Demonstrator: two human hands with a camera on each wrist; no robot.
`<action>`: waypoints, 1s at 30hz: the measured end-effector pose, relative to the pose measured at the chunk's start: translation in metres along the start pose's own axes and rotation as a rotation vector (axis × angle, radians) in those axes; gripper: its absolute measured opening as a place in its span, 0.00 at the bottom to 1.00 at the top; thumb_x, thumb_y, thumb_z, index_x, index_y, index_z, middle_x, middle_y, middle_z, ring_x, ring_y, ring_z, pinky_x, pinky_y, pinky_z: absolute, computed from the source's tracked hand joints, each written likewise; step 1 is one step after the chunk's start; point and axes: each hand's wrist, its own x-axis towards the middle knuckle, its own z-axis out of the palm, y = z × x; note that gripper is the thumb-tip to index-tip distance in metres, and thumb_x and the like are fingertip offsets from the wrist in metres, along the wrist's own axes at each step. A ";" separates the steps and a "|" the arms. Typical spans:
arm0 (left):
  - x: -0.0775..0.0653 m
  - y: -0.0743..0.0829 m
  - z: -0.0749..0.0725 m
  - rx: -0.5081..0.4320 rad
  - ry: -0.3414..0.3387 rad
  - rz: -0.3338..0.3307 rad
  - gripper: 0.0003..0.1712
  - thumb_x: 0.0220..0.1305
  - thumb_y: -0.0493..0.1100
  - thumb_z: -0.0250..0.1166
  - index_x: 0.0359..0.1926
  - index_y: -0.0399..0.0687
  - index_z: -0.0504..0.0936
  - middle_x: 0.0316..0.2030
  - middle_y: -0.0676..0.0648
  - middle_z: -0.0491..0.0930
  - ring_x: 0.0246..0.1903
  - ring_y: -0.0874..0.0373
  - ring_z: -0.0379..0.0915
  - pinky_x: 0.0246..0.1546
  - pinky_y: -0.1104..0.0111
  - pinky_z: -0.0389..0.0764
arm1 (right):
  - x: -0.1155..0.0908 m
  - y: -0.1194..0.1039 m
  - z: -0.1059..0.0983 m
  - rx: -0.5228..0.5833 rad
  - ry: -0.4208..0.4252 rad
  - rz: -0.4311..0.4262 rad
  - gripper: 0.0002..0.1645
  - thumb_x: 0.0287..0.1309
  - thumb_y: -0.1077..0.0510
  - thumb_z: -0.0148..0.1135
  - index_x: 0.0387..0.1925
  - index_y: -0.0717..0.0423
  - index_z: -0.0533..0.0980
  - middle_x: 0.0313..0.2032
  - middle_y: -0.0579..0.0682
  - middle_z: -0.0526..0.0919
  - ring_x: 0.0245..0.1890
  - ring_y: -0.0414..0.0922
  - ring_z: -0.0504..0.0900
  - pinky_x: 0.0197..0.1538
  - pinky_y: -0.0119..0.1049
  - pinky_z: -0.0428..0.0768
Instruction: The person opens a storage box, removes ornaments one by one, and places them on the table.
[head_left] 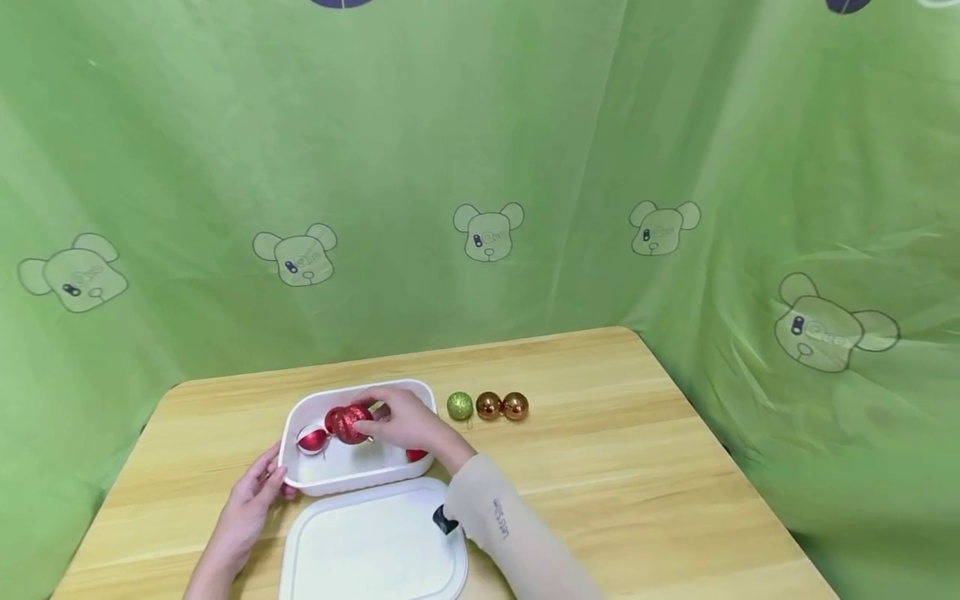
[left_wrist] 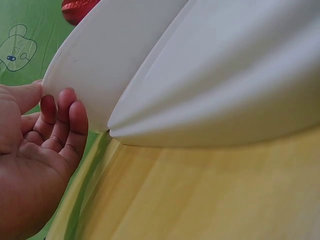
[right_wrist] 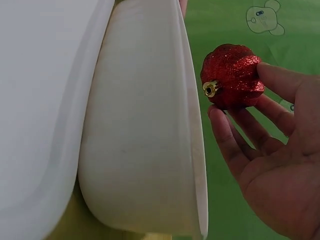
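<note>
My right hand [head_left: 405, 421] holds a ridged, glittery red Christmas bauble [head_left: 351, 425] over the white plastic box [head_left: 352, 479]. In the right wrist view thumb and fingers pinch the bauble [right_wrist: 235, 75] around its sides, its gold cap facing the camera. At the box's front left corner, my left hand [head_left: 253, 500] grips the rim, thumb at the edge and fingers against the outer wall [left_wrist: 95, 65]. Inside the box lie a red-and-white bauble [head_left: 312, 439] at the left and another red one [head_left: 417, 455] at the right end, partly hidden by my right wrist.
A white lid [head_left: 375, 550] lies in front of the box, its right edge partly under my right sleeve. To the box's right, a glittery green bauble [head_left: 460, 406] and two shiny copper baubles [head_left: 489, 406] stand in a row on the wooden table [head_left: 615, 467]. A green curtain hangs behind.
</note>
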 end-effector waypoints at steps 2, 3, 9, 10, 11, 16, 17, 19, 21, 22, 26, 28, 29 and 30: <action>0.000 0.000 0.000 -0.002 0.002 -0.002 0.36 0.82 0.47 0.53 0.81 0.38 0.53 0.45 0.47 0.77 0.40 0.64 0.80 0.48 0.76 0.84 | -0.002 0.004 -0.006 0.020 0.005 0.006 0.25 0.67 0.50 0.70 0.63 0.47 0.79 0.57 0.48 0.84 0.48 0.38 0.84 0.51 0.26 0.82; 0.000 0.000 0.000 -0.002 0.005 -0.005 0.35 0.82 0.47 0.53 0.81 0.38 0.54 0.45 0.47 0.77 0.40 0.64 0.80 0.48 0.76 0.84 | -0.003 0.006 -0.009 0.036 0.007 0.010 0.25 0.67 0.51 0.70 0.63 0.48 0.79 0.57 0.49 0.84 0.48 0.40 0.85 0.51 0.26 0.83; 0.000 -0.001 0.000 -0.001 -0.001 -0.009 0.35 0.82 0.47 0.52 0.81 0.38 0.53 0.46 0.46 0.76 0.41 0.65 0.80 0.48 0.75 0.85 | -0.014 0.015 -0.030 0.063 0.028 0.053 0.26 0.67 0.49 0.69 0.64 0.47 0.78 0.59 0.50 0.83 0.52 0.45 0.84 0.54 0.33 0.84; 0.000 -0.001 0.000 -0.003 -0.004 -0.008 0.36 0.82 0.47 0.52 0.81 0.38 0.53 0.46 0.45 0.76 0.41 0.65 0.79 0.48 0.75 0.85 | -0.016 0.017 -0.033 0.056 0.033 0.057 0.26 0.67 0.48 0.69 0.65 0.46 0.78 0.59 0.50 0.83 0.53 0.45 0.84 0.55 0.33 0.84; 0.000 -0.001 0.000 -0.004 -0.004 -0.007 0.36 0.82 0.47 0.52 0.81 0.38 0.53 0.46 0.45 0.76 0.41 0.64 0.79 0.48 0.75 0.85 | -0.018 0.019 -0.037 0.056 0.039 0.055 0.27 0.68 0.48 0.69 0.65 0.47 0.77 0.59 0.50 0.83 0.53 0.45 0.84 0.56 0.34 0.84; 0.000 -0.002 -0.001 -0.004 0.000 -0.008 0.36 0.82 0.48 0.53 0.81 0.39 0.54 0.46 0.44 0.77 0.41 0.64 0.80 0.48 0.75 0.85 | -0.028 0.030 -0.056 0.090 0.066 0.054 0.28 0.68 0.48 0.68 0.67 0.49 0.76 0.60 0.51 0.82 0.53 0.47 0.84 0.54 0.36 0.85; 0.000 -0.001 -0.001 -0.005 0.002 -0.008 0.36 0.82 0.48 0.53 0.80 0.39 0.54 0.46 0.44 0.77 0.41 0.64 0.80 0.48 0.75 0.85 | -0.030 0.033 -0.059 0.096 0.073 0.054 0.28 0.68 0.49 0.68 0.67 0.49 0.76 0.61 0.52 0.82 0.52 0.48 0.84 0.53 0.36 0.86; 0.000 -0.001 -0.001 -0.003 0.004 -0.007 0.36 0.82 0.48 0.53 0.80 0.39 0.54 0.46 0.44 0.77 0.41 0.65 0.80 0.48 0.75 0.85 | -0.034 0.039 -0.067 0.093 0.084 0.062 0.28 0.68 0.49 0.68 0.67 0.49 0.76 0.61 0.52 0.82 0.52 0.48 0.84 0.52 0.36 0.86; 0.000 -0.001 -0.001 -0.005 0.004 -0.004 0.36 0.82 0.47 0.53 0.80 0.38 0.54 0.46 0.44 0.77 0.40 0.65 0.80 0.48 0.75 0.85 | -0.037 0.045 -0.073 0.074 0.094 0.067 0.28 0.68 0.50 0.68 0.67 0.49 0.76 0.60 0.52 0.82 0.51 0.47 0.85 0.52 0.35 0.86; 0.001 0.000 -0.002 -0.008 0.004 -0.002 0.36 0.82 0.47 0.53 0.80 0.38 0.53 0.45 0.45 0.77 0.40 0.65 0.80 0.47 0.75 0.85 | -0.039 0.049 -0.076 0.065 0.099 0.068 0.27 0.68 0.50 0.68 0.66 0.49 0.77 0.60 0.52 0.82 0.50 0.47 0.84 0.52 0.36 0.86; 0.001 0.000 -0.001 -0.023 0.000 0.008 0.35 0.82 0.46 0.53 0.80 0.37 0.54 0.45 0.47 0.77 0.40 0.65 0.80 0.46 0.75 0.85 | -0.046 0.062 -0.088 0.043 0.118 0.090 0.27 0.68 0.51 0.69 0.65 0.49 0.77 0.59 0.51 0.83 0.50 0.46 0.84 0.54 0.38 0.85; 0.001 -0.001 -0.001 -0.028 -0.003 0.011 0.35 0.82 0.46 0.53 0.80 0.37 0.54 0.44 0.47 0.77 0.39 0.64 0.79 0.46 0.75 0.85 | -0.051 0.067 -0.094 0.041 0.128 0.105 0.26 0.68 0.51 0.69 0.65 0.49 0.77 0.59 0.51 0.82 0.50 0.46 0.84 0.55 0.39 0.85; 0.001 -0.001 -0.001 -0.025 -0.002 0.011 0.35 0.82 0.46 0.53 0.80 0.37 0.54 0.44 0.47 0.77 0.39 0.64 0.79 0.46 0.75 0.85 | -0.053 0.068 -0.097 0.040 0.133 0.113 0.27 0.68 0.52 0.69 0.65 0.49 0.77 0.59 0.52 0.82 0.51 0.47 0.84 0.55 0.39 0.86; 0.001 -0.001 -0.001 -0.023 -0.001 0.009 0.35 0.82 0.46 0.53 0.80 0.37 0.54 0.44 0.47 0.77 0.40 0.64 0.79 0.47 0.75 0.85 | -0.055 0.070 -0.100 0.039 0.137 0.121 0.27 0.68 0.52 0.69 0.66 0.49 0.77 0.59 0.52 0.82 0.51 0.47 0.84 0.55 0.40 0.86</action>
